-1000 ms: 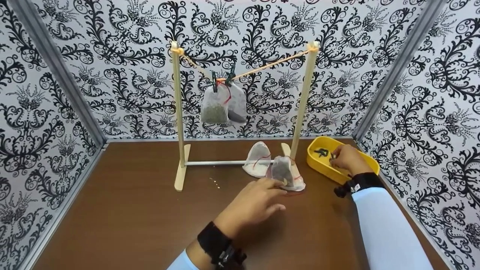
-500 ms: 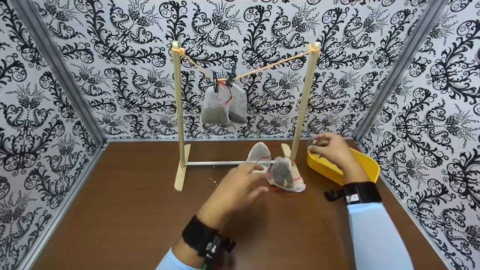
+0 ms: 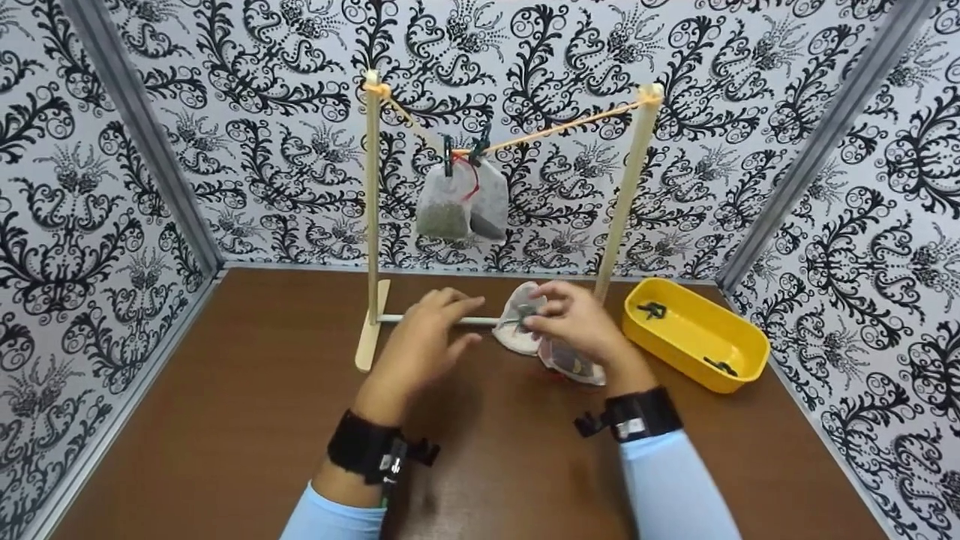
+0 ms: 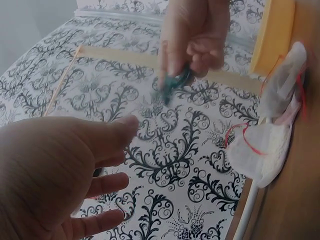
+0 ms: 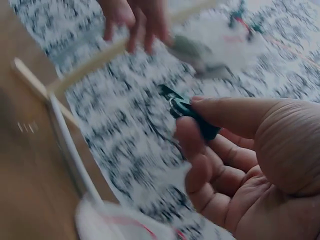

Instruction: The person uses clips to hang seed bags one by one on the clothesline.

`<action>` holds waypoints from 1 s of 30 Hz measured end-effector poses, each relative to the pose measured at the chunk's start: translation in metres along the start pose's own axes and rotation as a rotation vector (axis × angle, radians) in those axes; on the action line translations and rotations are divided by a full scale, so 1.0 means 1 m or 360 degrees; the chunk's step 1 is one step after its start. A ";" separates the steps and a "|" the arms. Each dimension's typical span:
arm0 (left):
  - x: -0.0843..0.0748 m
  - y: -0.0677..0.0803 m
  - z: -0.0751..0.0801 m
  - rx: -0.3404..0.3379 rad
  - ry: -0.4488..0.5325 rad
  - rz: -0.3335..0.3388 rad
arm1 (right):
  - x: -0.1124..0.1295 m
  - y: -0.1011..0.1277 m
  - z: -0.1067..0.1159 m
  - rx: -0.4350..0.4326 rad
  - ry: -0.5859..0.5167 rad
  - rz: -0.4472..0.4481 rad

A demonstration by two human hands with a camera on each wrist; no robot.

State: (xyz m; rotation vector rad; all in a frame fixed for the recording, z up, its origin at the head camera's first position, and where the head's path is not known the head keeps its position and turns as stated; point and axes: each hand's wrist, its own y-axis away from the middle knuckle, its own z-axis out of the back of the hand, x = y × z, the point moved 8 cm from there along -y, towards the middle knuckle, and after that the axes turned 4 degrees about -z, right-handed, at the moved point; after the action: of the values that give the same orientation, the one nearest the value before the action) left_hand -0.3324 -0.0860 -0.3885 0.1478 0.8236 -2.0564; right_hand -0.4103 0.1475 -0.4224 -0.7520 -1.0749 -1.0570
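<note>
Right hand (image 3: pixel 574 319), centre right of the head view: thumb and fingers pinched on a green clip (image 5: pixel 186 109), slim end pointing out past your fingertips. Whether its mouth is spread, you can't tell here. Left hand (image 3: pixel 420 345), left of centre: fingers and thumb apart, nothing held.

Between your hands, low in the frame, a white bag (image 3: pixel 514 342) with red string sits at the metal rod (image 3: pixel 469 321); a dark-filled bag (image 3: pixel 576 365) lies just right of it, partly under your right wrist. Two bags, one with green filling (image 3: pixel 442 220) and one with a dark lump (image 3: pixel 489 225), hang side by side from the orange cord (image 3: pixel 566 126), upper middle. Spare clips (image 3: pixel 654 310) sit in the yellow tray (image 3: pixel 675 358), right side.

Step looks like clipping another bag up. Suggest you take the white bag by its top with your left hand, keeping the filling low. Square your pinch on the clip's handles before squeezing. The cord sags at the hanging pair, so the bare stretch to their right seems the better spot; lay cord and cloth together well inside the bite. Go gently: a tug could swing the hung bags.
</note>
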 end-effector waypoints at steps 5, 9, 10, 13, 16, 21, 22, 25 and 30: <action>-0.004 0.001 -0.003 0.0035 0.0023 -0.0031 | 0.007 0.003 -0.033 0.0045 -0.0081 0.0092; -0.007 0.002 -0.005 0.0070 0.0010 -0.0083 | 0.009 0.007 -0.044 0.0060 -0.0081 0.0116; -0.008 0.003 -0.004 0.0073 0.0013 -0.0103 | 0.009 0.007 -0.045 0.0065 -0.0083 0.0121; -0.010 0.003 -0.004 0.0091 -0.0001 -0.0154 | 0.010 0.007 -0.046 0.0085 -0.0100 0.0124; -0.012 0.002 -0.005 0.0090 -0.0011 -0.0190 | 0.011 0.008 -0.046 0.0109 -0.0121 0.0115; -0.012 0.002 -0.008 0.0074 -0.0033 -0.0163 | 0.010 0.010 -0.037 0.0095 -0.0008 0.0134; -0.012 0.003 -0.007 0.0065 -0.0026 -0.0153 | 0.010 0.010 -0.034 0.0096 0.0028 0.0127; -0.011 0.002 -0.005 0.0034 -0.0008 -0.0133 | 0.003 0.009 -0.018 0.0049 0.0220 0.0070; -0.014 0.002 0.001 -0.0053 -0.0058 -0.0161 | -0.019 0.009 0.028 -0.0220 0.0645 -0.0119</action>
State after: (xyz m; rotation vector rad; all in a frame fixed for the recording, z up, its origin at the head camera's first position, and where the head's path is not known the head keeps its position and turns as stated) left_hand -0.3222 -0.0771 -0.3832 0.0512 0.8575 -2.1322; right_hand -0.4127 0.1816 -0.4316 -0.5761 -0.6917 -1.2922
